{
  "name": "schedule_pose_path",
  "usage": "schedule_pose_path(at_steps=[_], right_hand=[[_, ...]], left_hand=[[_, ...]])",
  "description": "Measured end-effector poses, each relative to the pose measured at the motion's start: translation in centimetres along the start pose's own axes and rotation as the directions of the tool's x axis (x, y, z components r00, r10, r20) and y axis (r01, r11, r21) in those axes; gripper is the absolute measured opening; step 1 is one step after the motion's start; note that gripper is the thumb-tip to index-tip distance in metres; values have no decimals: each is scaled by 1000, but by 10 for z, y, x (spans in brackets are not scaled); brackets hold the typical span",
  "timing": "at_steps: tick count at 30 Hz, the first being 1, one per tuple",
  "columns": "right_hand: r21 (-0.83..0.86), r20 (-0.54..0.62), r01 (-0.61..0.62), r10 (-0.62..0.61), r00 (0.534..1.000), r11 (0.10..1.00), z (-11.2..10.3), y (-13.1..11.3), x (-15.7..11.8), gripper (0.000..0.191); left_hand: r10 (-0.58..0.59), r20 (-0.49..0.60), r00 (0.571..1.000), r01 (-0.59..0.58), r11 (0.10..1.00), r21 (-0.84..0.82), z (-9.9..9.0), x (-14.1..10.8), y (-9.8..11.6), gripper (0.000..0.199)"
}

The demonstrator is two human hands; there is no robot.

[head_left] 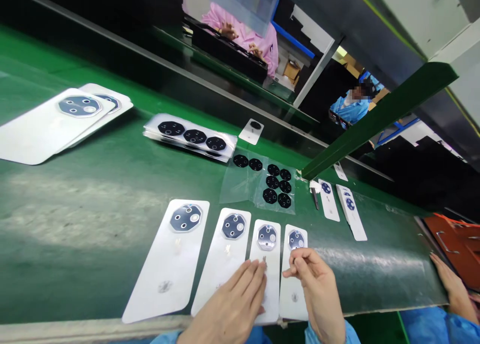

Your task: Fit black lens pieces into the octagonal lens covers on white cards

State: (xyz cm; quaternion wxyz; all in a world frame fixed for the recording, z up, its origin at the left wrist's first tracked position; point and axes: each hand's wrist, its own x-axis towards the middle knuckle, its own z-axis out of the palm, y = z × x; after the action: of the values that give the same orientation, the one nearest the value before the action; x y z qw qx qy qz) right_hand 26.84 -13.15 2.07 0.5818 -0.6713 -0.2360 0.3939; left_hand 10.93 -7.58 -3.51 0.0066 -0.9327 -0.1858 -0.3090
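Observation:
Four white phone-shaped panels with dark octagonal camera patches lie in a row: a large one (168, 264) at the left, a second (215, 259), a third (273, 274) and a fourth (293, 284). My left hand (234, 301) lies flat, palm down, over the lower parts of the second and third panels, its fingers extended side by side. Over the fourth panel, my right hand (315, 289) is raised with thumb and index finger pinched. Whatever is between those fingertips, if anything, is too small to make out.
Behind the row lie a stack of clear sheets with black octagons (191, 136) and bags of black octagons (277, 184). More panels (48, 126) overlap at the left; others (352, 214) lie right, near a green post (378, 124). Another person's hand (450, 281) rests at the right edge.

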Motion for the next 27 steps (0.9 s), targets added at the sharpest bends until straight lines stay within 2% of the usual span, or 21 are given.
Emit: schedule_pose_path(at_steps=[3,6,11,14,17,21,24,27], right_hand=[[-94,-88,21,-29,996,995,1,8,8,33],[-155,-128,61,-81,988,986,3,9,13,32],[-187,0,22,-23,1000,982,7,3,19,28],[-275,16,95,-94,995,957,11,5,21,24],[-400,64,170,-158,985,901,13,9,23,19],[-550,184,306,-245,952,777,17,9,24,8],[-660,214,437,-404,889,612,20,8,23,10],[-752,267,500,-494,827,430,22,10,21,15]], left_hand=[[25,61,998,-28,999,39,-3,1,2,30],[29,43,999,-31,999,37,-6,4,-2,33],[12,14,1000,-12,1000,16,0,5,-5,34],[19,-5,1000,-19,1000,-14,7,3,-6,31],[53,25,998,-52,999,-14,9,1,-7,31],[56,50,997,-56,998,-6,5,2,-8,32],[32,70,997,-32,999,0,2,3,-6,32],[26,71,997,-27,1000,11,-1,4,-6,32]])
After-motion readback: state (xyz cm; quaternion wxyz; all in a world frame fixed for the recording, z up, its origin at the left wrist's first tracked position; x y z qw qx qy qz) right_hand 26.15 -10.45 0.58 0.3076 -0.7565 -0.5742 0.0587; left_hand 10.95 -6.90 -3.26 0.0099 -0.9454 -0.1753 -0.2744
